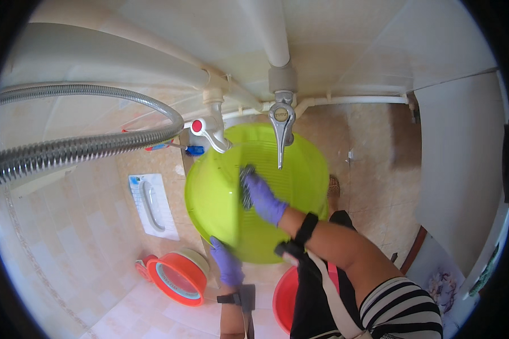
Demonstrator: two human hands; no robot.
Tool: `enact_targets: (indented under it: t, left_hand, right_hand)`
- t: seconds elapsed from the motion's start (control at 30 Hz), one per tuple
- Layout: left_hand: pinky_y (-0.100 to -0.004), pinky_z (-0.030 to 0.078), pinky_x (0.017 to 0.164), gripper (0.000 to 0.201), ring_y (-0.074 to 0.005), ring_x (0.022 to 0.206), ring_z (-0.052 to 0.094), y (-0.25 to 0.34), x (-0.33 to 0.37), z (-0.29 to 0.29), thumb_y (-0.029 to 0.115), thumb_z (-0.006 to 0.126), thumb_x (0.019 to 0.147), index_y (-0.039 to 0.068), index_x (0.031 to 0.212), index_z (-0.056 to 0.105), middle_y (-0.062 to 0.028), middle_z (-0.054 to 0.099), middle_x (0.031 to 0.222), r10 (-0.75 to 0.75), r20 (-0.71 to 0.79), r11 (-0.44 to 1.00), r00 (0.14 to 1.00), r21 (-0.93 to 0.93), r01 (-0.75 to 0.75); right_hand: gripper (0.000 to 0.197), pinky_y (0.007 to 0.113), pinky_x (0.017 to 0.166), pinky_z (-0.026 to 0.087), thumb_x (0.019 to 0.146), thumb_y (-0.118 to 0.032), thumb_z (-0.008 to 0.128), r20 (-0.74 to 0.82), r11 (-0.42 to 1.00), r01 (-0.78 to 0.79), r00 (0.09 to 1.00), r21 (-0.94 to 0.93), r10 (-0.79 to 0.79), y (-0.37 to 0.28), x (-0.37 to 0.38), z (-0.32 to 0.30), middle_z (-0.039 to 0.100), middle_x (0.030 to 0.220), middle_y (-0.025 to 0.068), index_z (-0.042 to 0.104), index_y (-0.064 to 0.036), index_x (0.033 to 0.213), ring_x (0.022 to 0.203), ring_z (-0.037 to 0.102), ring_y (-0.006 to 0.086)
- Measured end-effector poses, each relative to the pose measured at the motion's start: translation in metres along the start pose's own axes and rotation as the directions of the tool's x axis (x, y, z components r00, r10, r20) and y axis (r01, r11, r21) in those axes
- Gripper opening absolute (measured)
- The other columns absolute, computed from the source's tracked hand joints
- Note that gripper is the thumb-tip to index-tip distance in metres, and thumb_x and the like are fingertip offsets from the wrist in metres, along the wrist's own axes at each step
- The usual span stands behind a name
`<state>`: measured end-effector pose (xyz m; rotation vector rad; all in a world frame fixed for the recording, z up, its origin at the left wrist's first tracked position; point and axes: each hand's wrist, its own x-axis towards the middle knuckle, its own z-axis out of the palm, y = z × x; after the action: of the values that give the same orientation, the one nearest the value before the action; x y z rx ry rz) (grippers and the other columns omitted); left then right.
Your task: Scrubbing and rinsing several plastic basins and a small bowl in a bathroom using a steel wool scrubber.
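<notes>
Basin [214, 195]: bright lime green
Left hand [226, 264]: purple glove [229, 272]
Right hand [267, 200]: purple glove [271, 208]
Scrubber [246, 189]: dark grey
Wristbands [307, 227]: black
Sleeve [401, 309]: black and white stripes
Trousers [314, 294]: black
Strap [332, 289]: cream
Small tub [197, 282]: orange-red, pale blue inside
Lower basin [284, 299]: pinkish red
Lever tap [281, 127]: silver
Side tap [210, 133]: white, red disc [197, 126]
Hose [96, 144]: silver
Floor tiles [373, 175]: beige and tan

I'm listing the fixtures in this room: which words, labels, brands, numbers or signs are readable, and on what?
Metal tap: lettering on its round cap; I don't copy printed words.
White squat pan: blue patch at one corner, too small to read.
Green basin: no readable text.
Nothing else is readable.
</notes>
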<state>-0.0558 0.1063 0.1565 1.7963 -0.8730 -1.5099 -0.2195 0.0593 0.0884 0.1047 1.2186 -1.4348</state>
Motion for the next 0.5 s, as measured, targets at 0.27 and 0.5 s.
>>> enact_targets:
  t: [0.27,0.5]
  left_hand:
    - [-0.0331,0.043,0.086,0.046,-0.0209,0.102,0.051,0.008,-0.013,-0.015,0.034,0.032,0.095,-0.001,0.123,0.038,-0.0116,0.050,0.115,-0.005,-0.019,1.000,1.000,0.001,0.005]
    - [-0.0333,0.043,0.085,0.046,-0.0211,0.101,0.051,-0.003,0.026,0.013,0.036,0.028,0.095,0.001,0.123,0.037,-0.0119,0.049,0.116,0.109,0.053,0.986,0.993,-0.135,-0.101]
  right_hand:
    - [0.031,0.028,0.069,0.041,0.091,-0.030,0.042,0.080,0.973,0.220,0.971,0.065,-0.225,-0.019,0.072,-0.017,0.052,0.084,-0.0008,0.054,-0.0032,0.098,0.076,0.046,0.0111]
    - [0.031,0.031,0.083,0.040,0.090,-0.023,0.045,0.212,0.941,0.183,0.969,-0.284,-0.125,0.039,-0.057,0.004,0.052,0.101,0.0099,0.049,0.0025,0.108,0.091,0.049,0.0188]
